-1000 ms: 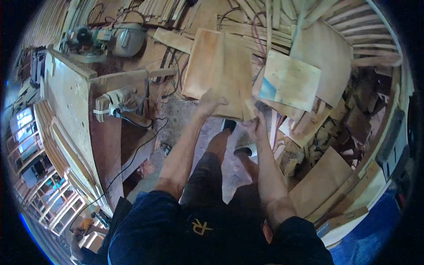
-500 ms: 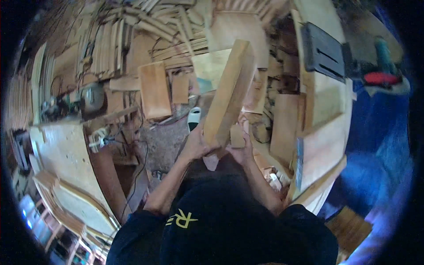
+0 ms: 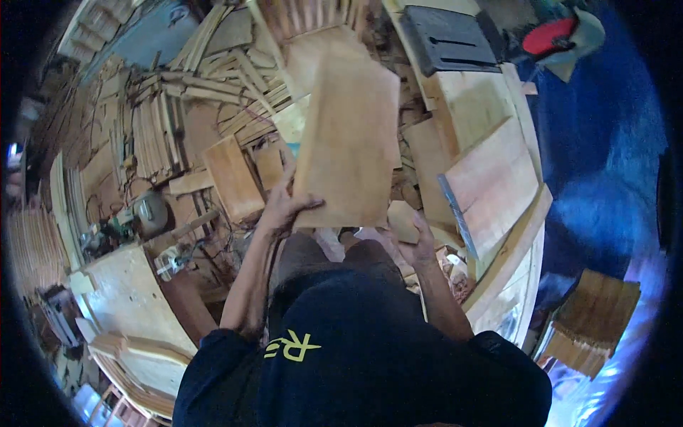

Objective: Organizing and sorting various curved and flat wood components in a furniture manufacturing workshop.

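Note:
A wide wooden board [image 3: 347,146] is held up in front of me, its broad face turned toward me. My left hand [image 3: 286,203] grips its lower left edge, with the thumb lying over the face. In my right hand [image 3: 418,242] is a small tan block [image 3: 403,222], pinched between thumb and fingers beside the board's lower right corner. Whether the right fingertips also touch the board is hard to tell. The fingers of my left hand behind the board are partly hidden.
To the right, a workbench carries a black slotted plate [image 3: 452,39] and a leaning pale board [image 3: 492,181]. A red disc [image 3: 549,35] stands beyond it. Wood strips [image 3: 153,132] pile up at the left, near a grey rounded machine [image 3: 151,212]. A pale worktable [image 3: 128,292] stands at lower left.
The board has turned from showing its narrow edge to showing its broad face. My right hand has moved right with the block. The whole view has shifted as well.

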Tool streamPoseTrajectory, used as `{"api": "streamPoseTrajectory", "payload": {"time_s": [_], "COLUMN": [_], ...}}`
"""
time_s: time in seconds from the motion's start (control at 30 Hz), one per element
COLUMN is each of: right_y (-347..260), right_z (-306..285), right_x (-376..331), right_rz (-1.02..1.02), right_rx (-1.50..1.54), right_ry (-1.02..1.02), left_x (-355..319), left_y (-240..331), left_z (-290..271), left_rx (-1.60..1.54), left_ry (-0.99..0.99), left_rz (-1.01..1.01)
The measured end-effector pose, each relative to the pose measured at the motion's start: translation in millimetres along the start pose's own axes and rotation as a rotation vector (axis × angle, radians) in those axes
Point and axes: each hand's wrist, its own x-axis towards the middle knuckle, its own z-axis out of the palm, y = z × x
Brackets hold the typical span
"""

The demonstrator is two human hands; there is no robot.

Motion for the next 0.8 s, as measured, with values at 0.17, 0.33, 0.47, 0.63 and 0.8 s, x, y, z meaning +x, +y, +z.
{"api": "streamPoseTrajectory", "payload": {"time_s": [0.17, 0.33, 0.47, 0.63, 0.8], "right_y": [-12.3, -52.0, -68.3, -113.6, -140.0], "right_z": [-11.6, 22.5, -55.4, -86.5, -95.9], "right_x": [-25.8, -59.6, -74.8, -113.2, -131.2], "right_rz": [-0.132, -0.281, -0.639, -0.889, -1.059], "right_rx": [-0.104, 0.187, 0.226, 0.143, 0.134], "right_ry": [0.074, -0.102, 0.119, 0.312, 0.243], "left_x": [-17.3, -5.0, 22.3, 61.3, 55.0], "left_y": [35.5, 62.8, 78.0, 93.3, 102.8], "left_z": [15.7, 57.0, 114.1, 199.8, 264.7], "left_rx": [-0.241, -0.235, -0.175, 0.11, 0.683], "left_ry": [0.001, -0.108, -0.279, -0.426, -0.564], "left_rz": [-0.133, -0.056, -0.05, 0.196, 0.42]}}
